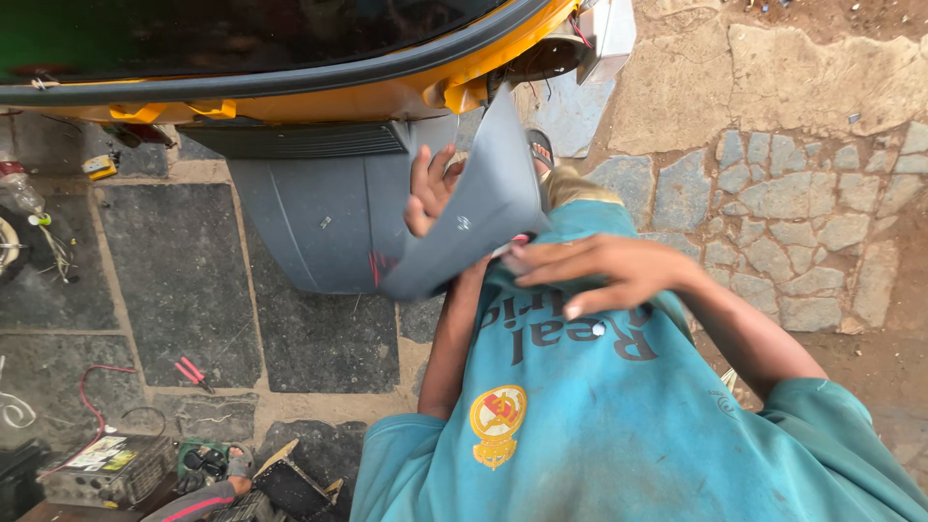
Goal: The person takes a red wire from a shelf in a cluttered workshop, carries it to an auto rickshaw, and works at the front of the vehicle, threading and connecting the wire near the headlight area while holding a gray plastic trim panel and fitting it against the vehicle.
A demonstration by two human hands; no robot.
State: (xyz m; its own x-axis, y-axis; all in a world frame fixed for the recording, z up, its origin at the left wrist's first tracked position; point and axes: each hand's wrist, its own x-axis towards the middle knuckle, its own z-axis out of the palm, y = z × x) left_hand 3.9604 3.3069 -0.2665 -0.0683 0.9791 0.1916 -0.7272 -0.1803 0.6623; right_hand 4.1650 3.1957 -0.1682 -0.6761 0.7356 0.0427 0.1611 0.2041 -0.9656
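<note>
Red pliers (192, 372) on stone floor (184, 280), plastic bottle (16, 188), battery box (108, 470) w/ red wire (92, 406)

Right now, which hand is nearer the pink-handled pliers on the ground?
Left. The left hand grips the grey panel on the side toward the pliers; the right hand is on the panel's far side.

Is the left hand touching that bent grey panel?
Touching. The head view shows the left hand with its fingers curled over the edge of the grey panel.
</note>
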